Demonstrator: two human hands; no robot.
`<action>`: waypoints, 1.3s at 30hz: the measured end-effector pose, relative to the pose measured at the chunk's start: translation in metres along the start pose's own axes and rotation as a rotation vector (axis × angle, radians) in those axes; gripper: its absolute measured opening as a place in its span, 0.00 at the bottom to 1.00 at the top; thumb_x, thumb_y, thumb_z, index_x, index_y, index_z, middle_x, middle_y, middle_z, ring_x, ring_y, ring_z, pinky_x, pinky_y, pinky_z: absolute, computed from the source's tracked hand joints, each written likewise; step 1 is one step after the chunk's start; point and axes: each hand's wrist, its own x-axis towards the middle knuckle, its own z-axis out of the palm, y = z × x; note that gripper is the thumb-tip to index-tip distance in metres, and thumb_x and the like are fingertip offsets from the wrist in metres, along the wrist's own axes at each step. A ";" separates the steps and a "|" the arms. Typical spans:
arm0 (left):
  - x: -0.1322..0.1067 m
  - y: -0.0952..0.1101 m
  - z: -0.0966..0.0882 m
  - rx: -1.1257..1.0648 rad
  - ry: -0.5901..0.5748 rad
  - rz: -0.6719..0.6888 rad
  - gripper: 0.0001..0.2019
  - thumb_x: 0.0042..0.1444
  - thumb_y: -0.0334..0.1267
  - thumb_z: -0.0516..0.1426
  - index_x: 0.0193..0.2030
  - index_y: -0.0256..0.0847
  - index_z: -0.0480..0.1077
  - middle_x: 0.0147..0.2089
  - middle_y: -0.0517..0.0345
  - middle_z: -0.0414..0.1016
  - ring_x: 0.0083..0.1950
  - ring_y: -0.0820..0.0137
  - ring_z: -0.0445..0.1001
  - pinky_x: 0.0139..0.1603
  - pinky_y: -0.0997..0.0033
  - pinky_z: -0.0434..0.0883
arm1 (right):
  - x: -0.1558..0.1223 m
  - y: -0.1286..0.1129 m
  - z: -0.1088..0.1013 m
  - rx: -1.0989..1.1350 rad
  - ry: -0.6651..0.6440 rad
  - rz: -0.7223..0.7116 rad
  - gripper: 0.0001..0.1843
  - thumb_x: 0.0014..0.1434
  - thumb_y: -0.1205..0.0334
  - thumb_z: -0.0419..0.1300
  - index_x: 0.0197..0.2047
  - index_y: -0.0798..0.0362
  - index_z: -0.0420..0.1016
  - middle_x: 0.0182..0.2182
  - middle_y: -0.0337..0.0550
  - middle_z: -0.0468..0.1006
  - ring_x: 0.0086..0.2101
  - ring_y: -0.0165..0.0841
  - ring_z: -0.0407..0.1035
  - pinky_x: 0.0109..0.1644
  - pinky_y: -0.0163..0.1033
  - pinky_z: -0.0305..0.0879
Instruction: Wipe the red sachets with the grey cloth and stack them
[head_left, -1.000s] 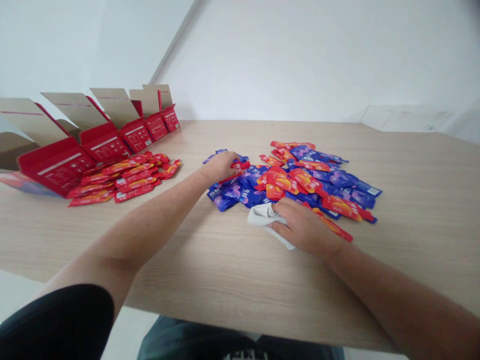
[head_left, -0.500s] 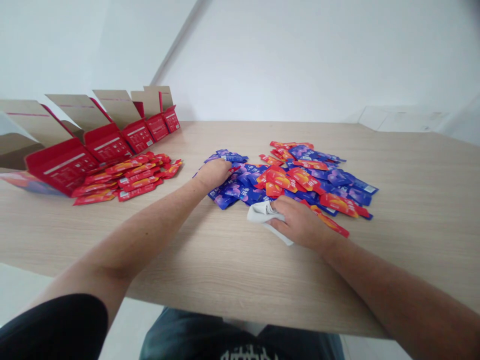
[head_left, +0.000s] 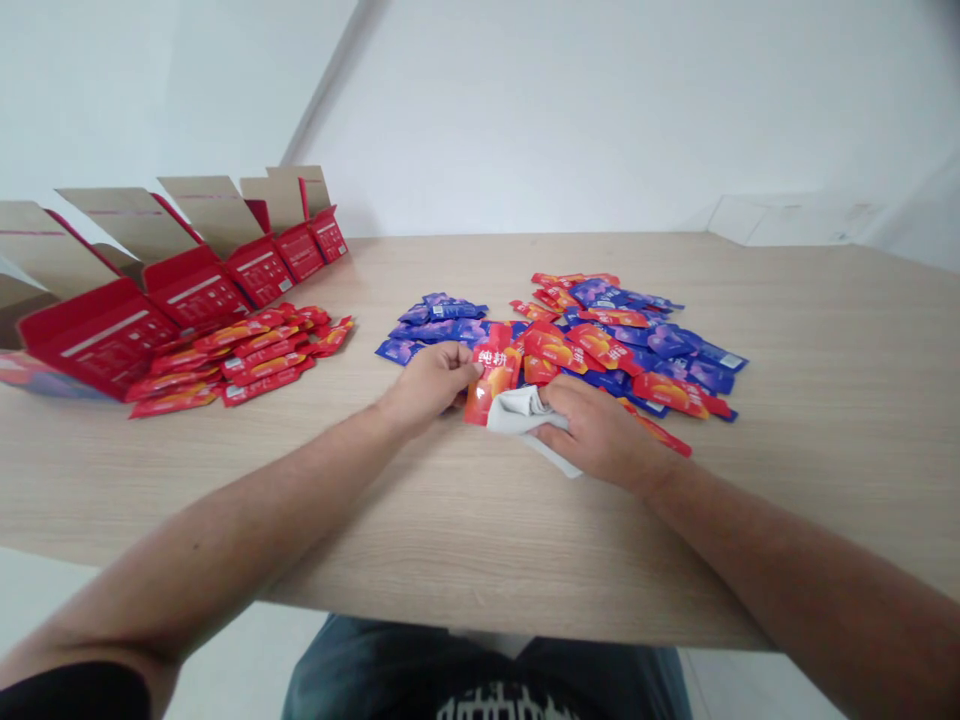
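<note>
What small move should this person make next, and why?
Probably carry the red sachet in the left hand over to the pile of red sachets beside the open red cartons: those match it, and the right hand holds a white cloth.

Black short sleeve (head_left: pixel 75 692), bare forearms (head_left: pixel 225 560); dark denim trousers (head_left: pixel 352 665); dark top, white print (head_left: pixel 499 705), seemingly lettering.

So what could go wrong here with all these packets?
The red sachet seems held only by its edge in the left hand, so it could slip into the mixed pile of blue and red sachets. The white cloth under the right hand could also drag nearby sachets out of place.
</note>
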 end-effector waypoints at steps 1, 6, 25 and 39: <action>-0.006 -0.007 0.009 -0.051 -0.033 -0.028 0.10 0.60 0.45 0.62 0.37 0.42 0.68 0.30 0.60 0.76 0.27 0.72 0.74 0.29 0.71 0.73 | 0.000 -0.001 -0.001 -0.013 0.013 0.007 0.05 0.70 0.59 0.61 0.44 0.51 0.73 0.43 0.48 0.77 0.44 0.41 0.73 0.48 0.43 0.69; -0.020 -0.030 0.040 -0.174 -0.103 -0.093 0.17 0.52 0.49 0.69 0.35 0.41 0.69 0.28 0.62 0.74 0.25 0.75 0.69 0.26 0.75 0.65 | 0.000 -0.001 -0.005 -0.085 0.071 0.040 0.04 0.69 0.61 0.61 0.45 0.52 0.73 0.44 0.49 0.78 0.44 0.42 0.73 0.47 0.44 0.69; -0.033 -0.024 0.039 -0.476 -0.207 -0.194 0.17 0.47 0.43 0.74 0.34 0.38 0.72 0.28 0.63 0.75 0.27 0.76 0.72 0.29 0.78 0.68 | -0.007 -0.014 -0.001 -0.242 0.044 -0.051 0.08 0.70 0.63 0.62 0.51 0.55 0.76 0.44 0.51 0.78 0.44 0.44 0.73 0.47 0.47 0.72; -0.037 -0.024 0.035 -0.482 -0.259 -0.166 0.19 0.51 0.47 0.73 0.35 0.39 0.70 0.26 0.64 0.73 0.24 0.78 0.68 0.25 0.80 0.64 | -0.011 -0.021 -0.003 -0.232 -0.037 -0.203 0.07 0.72 0.62 0.60 0.51 0.53 0.77 0.43 0.49 0.79 0.43 0.42 0.74 0.47 0.46 0.72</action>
